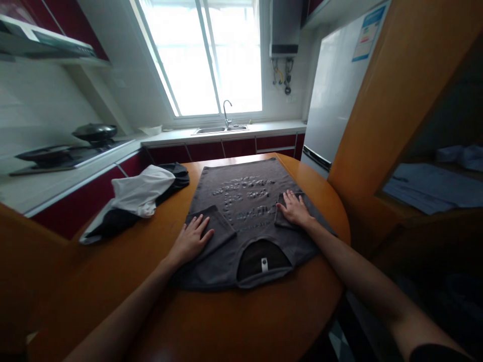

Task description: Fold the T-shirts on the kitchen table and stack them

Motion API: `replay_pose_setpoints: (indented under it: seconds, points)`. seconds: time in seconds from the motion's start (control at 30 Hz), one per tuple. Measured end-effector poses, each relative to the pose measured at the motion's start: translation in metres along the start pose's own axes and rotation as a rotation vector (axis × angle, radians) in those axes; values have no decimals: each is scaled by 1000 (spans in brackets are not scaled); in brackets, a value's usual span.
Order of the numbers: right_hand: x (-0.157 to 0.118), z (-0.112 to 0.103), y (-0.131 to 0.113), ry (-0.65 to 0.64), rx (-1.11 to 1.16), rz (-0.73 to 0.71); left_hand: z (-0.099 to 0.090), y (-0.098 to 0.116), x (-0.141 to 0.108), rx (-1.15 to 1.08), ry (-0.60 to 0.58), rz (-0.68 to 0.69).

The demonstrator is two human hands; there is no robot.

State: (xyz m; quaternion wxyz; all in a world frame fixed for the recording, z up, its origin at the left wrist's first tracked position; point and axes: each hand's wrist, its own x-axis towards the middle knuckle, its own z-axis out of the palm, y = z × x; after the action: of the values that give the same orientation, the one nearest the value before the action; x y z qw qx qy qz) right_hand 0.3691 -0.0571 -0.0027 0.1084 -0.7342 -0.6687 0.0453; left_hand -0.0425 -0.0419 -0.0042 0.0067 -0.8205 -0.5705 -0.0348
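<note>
A dark grey T-shirt point(249, 211) with raised lettering lies spread on the wooden table point(226, 327), its neckline towards me and a white label showing inside the collar. Both sleeves are turned inward over the shirt's body. My left hand point(193, 237) rests flat on the left sleeve, fingers spread. On the right sleeve lies my right hand point(295, 207), also flat with its fingers apart. Neither hand grips the cloth.
To the left on the table is a heap of white and black clothes point(143, 188). Beyond stand a counter with a sink point(219, 129), a stove with a lidded wok point(95, 132), and a fridge point(335, 90). An orange wooden frame point(407, 75) borders the right.
</note>
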Motion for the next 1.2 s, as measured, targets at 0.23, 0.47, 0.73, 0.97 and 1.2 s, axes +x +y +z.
replay_pose_setpoints:
  seconds: [0.23,0.47,0.73,0.97,1.2]
  points:
    - [-4,-11,3,-22,60,-4,5,-4,2,19,6,8]
    - [-18,-45,61,314,254,63,-11,-10,-1,-51,133,88]
    - [-69,-1,95,139,46,-156,-19,-5,-22,-44,59,229]
    - [-58,-22,60,171,36,-275,-37,13,-28,-172,132,245]
    - [-66,-3,6,-36,75,-556,-28,48,-48,-167,-28,374]
